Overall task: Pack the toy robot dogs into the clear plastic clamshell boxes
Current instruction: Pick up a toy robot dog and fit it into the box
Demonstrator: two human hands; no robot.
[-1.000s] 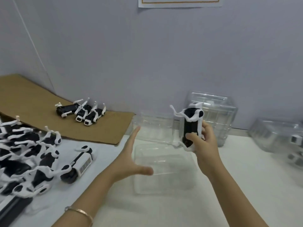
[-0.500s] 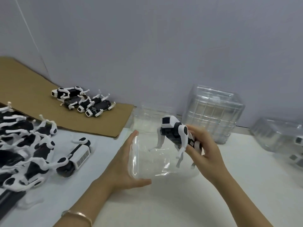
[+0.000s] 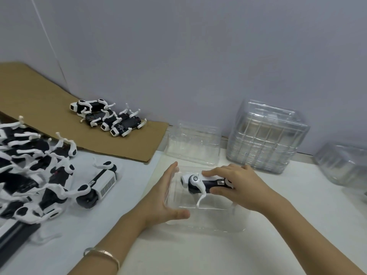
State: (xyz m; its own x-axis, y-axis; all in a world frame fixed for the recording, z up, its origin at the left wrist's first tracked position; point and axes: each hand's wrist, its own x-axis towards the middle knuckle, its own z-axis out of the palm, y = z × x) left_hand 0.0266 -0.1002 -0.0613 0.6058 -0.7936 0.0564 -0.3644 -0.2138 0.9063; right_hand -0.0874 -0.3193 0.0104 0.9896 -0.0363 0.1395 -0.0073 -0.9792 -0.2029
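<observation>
While the right hand [image 3: 240, 187] grips the dog [image 3: 200, 183] by its rear, legs hanging into the box [image 3: 198, 222] just below, the long body runs away from the grip toward the left hand [image 3: 164, 195], flat-fingered against the box's wall

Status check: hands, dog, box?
Right hand grips toy dog, legs down inside clamshell box. Left hand flat against box's left wall. Box not yet closed; nothing in the way.
</observation>
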